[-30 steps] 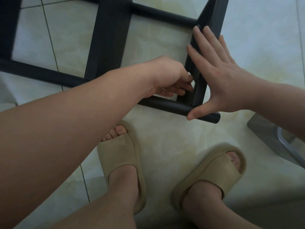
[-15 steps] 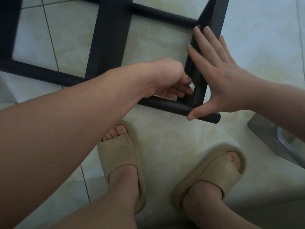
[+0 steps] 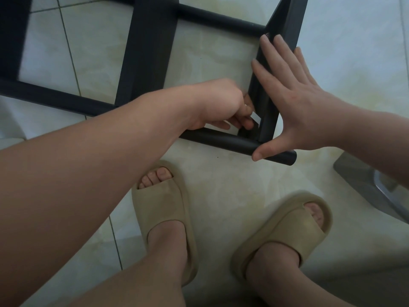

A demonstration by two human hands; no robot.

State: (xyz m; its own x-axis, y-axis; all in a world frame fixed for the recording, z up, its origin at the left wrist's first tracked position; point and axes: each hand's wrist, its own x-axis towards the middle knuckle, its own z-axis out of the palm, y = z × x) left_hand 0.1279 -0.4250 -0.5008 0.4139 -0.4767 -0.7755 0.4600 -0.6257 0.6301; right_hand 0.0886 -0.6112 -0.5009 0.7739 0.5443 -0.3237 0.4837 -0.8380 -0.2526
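Nearest, two beige foam slippers [image 3: 163, 209] stand on the pale tiled floor [image 3: 221, 178]. Beyond, the left hand [image 3: 221, 105] pinches a small pale piece [image 3: 255, 118] at the near corner joint of the black metal frame [image 3: 148, 52] lying there. The right hand [image 3: 294, 103], fingers straight, presses its bar. Brace firmly; work squarely.

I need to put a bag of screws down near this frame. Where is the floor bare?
Bare floor inside the frame, between the wide slat and the bar under the right hand; also between the round tube and the slippers. Crowded: the corner by the left hand.
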